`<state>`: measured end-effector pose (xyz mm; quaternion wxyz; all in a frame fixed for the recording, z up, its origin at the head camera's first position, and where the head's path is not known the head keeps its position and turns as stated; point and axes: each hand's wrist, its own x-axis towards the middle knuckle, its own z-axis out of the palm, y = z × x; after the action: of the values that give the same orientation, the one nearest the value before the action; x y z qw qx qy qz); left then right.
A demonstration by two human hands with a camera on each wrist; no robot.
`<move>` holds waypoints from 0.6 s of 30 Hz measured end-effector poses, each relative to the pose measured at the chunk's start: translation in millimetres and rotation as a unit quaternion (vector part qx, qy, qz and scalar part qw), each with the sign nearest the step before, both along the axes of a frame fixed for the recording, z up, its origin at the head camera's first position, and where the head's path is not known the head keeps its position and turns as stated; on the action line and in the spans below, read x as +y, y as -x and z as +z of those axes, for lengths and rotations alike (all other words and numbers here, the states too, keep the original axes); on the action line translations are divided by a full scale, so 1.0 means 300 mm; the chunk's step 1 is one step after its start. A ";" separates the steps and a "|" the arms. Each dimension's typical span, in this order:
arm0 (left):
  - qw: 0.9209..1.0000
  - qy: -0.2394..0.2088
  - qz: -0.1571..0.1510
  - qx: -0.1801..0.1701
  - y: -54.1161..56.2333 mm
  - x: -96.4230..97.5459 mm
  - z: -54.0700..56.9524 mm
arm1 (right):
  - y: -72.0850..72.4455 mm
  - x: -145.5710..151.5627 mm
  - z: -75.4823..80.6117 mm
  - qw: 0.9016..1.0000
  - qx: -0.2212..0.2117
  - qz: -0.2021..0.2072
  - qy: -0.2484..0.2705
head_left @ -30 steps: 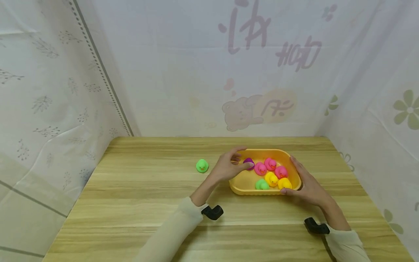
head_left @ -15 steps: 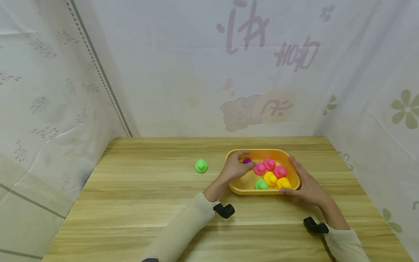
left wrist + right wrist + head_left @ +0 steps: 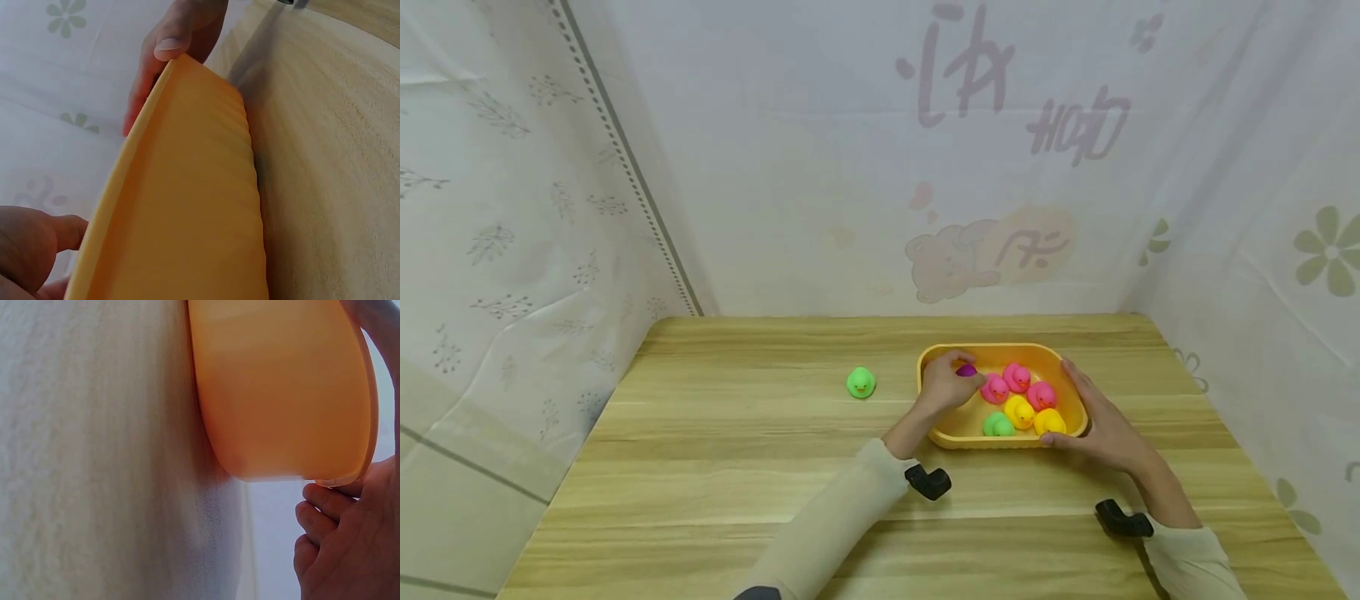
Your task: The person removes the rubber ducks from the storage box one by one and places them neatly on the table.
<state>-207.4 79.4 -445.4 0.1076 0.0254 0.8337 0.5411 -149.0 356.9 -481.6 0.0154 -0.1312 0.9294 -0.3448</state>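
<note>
Left grip [image 3: 951,387] pinching purple toy [image 3: 966,370] between thumb and fingers, right grip [image 3: 1103,423] holding yellow tray [image 3: 970,441] by one end

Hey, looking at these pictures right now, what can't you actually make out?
Head view: the left hand covers much of the purple toy, so its face and whether the hand grips it are unclear.
Left wrist view: the wall of the orange-yellow tray hides the ducks inside it; the frame's left edge cuts off the left hand.
Right wrist view: the tray wall hides the ducks; the right edge cuts off the right hand.
</note>
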 end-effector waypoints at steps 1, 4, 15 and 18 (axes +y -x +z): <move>1.000 0.003 0.006 0.001 0.000 0.002 -0.001 | 0.000 0.000 -0.001 1.000 -0.001 0.000 -0.001; 1.000 0.006 0.022 0.006 0.000 0.009 -0.008 | 0.001 0.000 -0.003 1.000 -0.002 0.000 -0.002; 0.998 0.033 0.041 0.042 -0.005 0.022 -0.017 | -0.001 0.000 -0.003 1.000 -0.002 -0.003 -0.001; 0.997 0.033 0.046 0.050 -0.004 0.023 -0.022 | -0.002 -0.001 -0.003 1.000 -0.003 -0.004 -0.002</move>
<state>-206.2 86.2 -452.1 0.0413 0.0109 0.8557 0.5157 -148.4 356.7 -482.4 0.0171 -0.1266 0.9305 -0.3434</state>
